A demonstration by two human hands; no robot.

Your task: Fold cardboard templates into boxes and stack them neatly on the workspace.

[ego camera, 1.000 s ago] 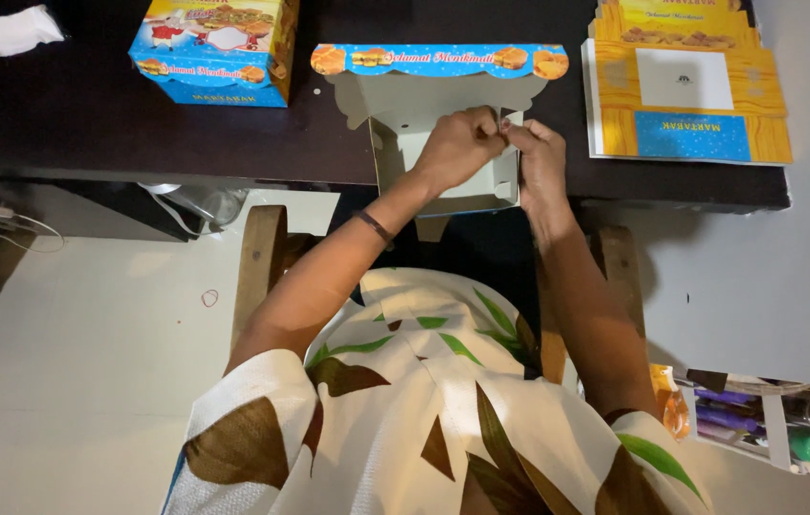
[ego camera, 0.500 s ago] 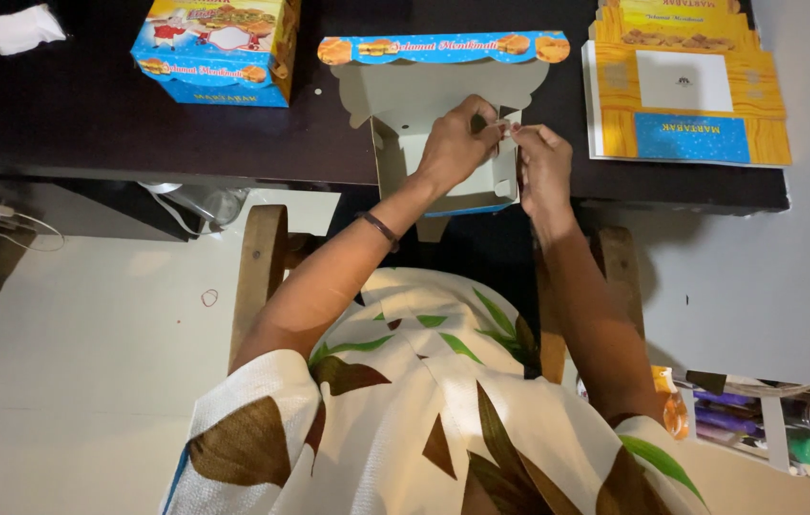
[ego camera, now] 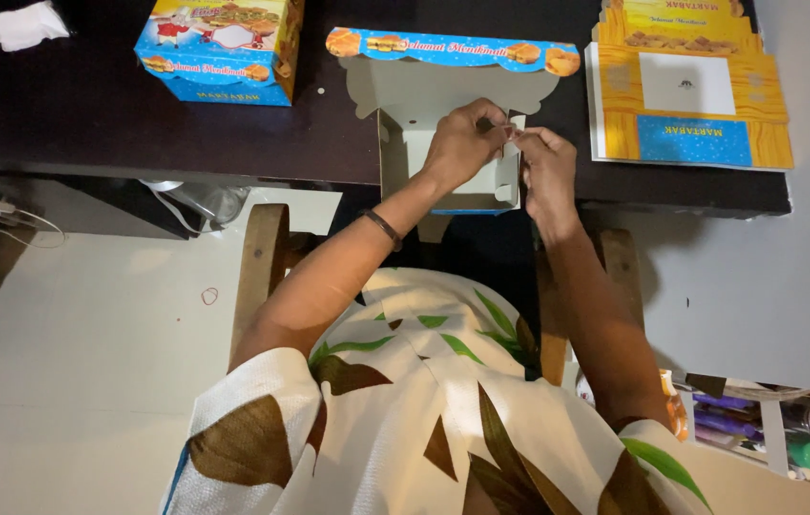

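A half-folded cardboard food box (ego camera: 429, 129), white inside with a blue printed lid flap, stands open at the near edge of the dark table (ego camera: 90, 124). My left hand (ego camera: 463, 141) and my right hand (ego camera: 545, 172) both pinch the box's right side wall, fingertips meeting at a small tab. A dark bracelet circles my left wrist.
A finished blue and yellow box (ego camera: 222, 48) stands at the back left, with a crumpled white paper (ego camera: 23, 24) beyond it. A stack of flat yellow box blanks (ego camera: 686, 86) lies at the right. Wooden chair arms (ego camera: 262, 267) flank me; clutter sits on the floor at lower right.
Both hands stay on the box's right wall. The box and its blue flap have shifted slightly as the fingers work the tab.
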